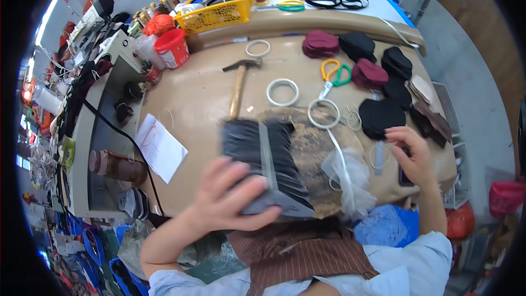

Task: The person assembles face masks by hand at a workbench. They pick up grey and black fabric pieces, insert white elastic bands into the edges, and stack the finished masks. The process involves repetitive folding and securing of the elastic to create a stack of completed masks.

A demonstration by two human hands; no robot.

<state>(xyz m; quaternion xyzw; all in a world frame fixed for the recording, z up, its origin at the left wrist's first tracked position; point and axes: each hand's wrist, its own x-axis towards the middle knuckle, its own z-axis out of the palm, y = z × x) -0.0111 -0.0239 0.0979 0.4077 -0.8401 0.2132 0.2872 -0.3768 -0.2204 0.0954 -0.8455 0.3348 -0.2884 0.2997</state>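
Note:
My left hand (pixel 233 194), blurred by motion, grips the near end of a stack of thin black pieces (pixel 246 137) bound with a pale band (pixel 267 153). The stack's near side looks grey. My right hand (pixel 412 153) is held over the table's right part, thumb and fingers apart, with nothing visible in it. Beside its fingertips lies a black rounded piece (pixel 382 119), and a dark phone-like object (pixel 405 174) is partly hidden beneath the hand. Beyond the bound stack is a hammer (pixel 237 90) with a wooden handle.
Tape rolls (pixel 282 92) and orange-green scissors (pixel 330 79) lie mid-table. Maroon (pixel 320 44) and black stacks sit at the right. Clear plastic (pixel 356 178) lies near the front edge. A red bucket (pixel 172 49), yellow basket (pixel 216 16) and papers (pixel 160 147) stand or lie leftward.

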